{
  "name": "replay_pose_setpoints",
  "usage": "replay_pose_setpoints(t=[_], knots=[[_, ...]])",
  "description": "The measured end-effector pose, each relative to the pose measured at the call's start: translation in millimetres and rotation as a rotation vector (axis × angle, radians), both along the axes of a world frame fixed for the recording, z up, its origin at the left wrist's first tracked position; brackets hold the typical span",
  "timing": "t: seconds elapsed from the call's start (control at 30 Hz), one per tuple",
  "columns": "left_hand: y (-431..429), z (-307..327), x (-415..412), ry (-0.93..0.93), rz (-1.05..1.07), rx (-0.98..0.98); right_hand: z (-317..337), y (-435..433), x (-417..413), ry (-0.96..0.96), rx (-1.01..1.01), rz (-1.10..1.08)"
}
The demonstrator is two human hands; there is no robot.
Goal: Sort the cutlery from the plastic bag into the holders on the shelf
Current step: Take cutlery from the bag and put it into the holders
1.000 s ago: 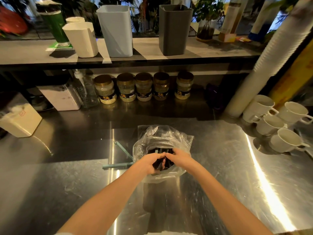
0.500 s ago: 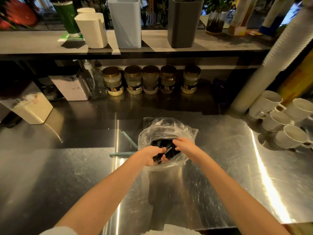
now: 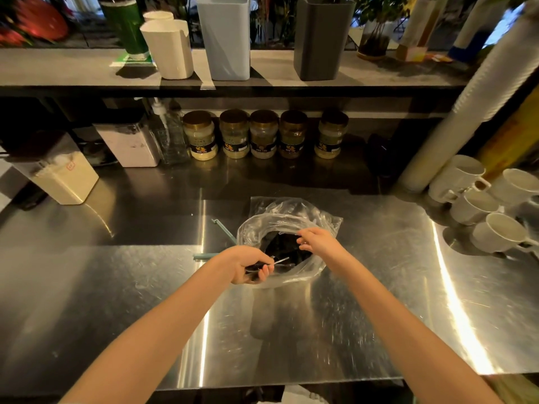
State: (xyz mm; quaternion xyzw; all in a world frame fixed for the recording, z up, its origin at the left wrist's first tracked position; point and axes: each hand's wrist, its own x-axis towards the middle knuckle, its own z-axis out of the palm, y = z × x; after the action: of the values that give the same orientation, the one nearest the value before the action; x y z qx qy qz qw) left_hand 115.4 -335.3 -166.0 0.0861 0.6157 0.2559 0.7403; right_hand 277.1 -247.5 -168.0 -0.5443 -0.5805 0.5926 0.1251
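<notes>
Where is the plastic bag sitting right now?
In the head view the plastic bag sits on the steel counter at centre, the right hand pinching its rim and the left hand gripping cutlery at its near-left edge.

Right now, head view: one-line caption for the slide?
Left hand grips cutlery at the mouth of the clear plastic bag while the right hand pinches the bag's rim, on a steel counter.

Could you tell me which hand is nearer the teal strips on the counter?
Left. The left hand, gripping cutlery, is beside the teal strips; the right hand is farther right, holding the plastic bag.
</notes>
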Motion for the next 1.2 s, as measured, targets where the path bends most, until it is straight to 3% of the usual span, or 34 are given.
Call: replay_pose_setpoints(t=[0.17, 0.4, 0.6, 0.77, 0.87, 1.07, 1.2], knots=[[-9, 17, -6, 0.014, -0.021, 0.014, 1, -3, -8, 0.036, 0.007, -0.038], [-23, 41, -23, 0.081, -0.151, 0.078, 14, -18, -8, 0.012, 0.17, 0.213], [-36, 61, -50, 0.139, -0.239, 0.235, 26, -20, -15, 0.393, 0.28, -0.193], [-34, 70, -59, 0.121, -0.284, 0.354, 39, -20, -28, 0.549, 0.227, -0.322], [-32, 76, -61, 0.135, -0.353, 0.357, 39, -17, -34, 0.514, 0.188, -0.326], [-38, 96, -92, 0.2, -0.608, 0.405, 37, -4, -29, 0.189, 0.109, -0.203], [-38, 110, -101, 0.183, -0.471, 0.521, 38, 0, -30, 0.189, 0.083, -0.161]])
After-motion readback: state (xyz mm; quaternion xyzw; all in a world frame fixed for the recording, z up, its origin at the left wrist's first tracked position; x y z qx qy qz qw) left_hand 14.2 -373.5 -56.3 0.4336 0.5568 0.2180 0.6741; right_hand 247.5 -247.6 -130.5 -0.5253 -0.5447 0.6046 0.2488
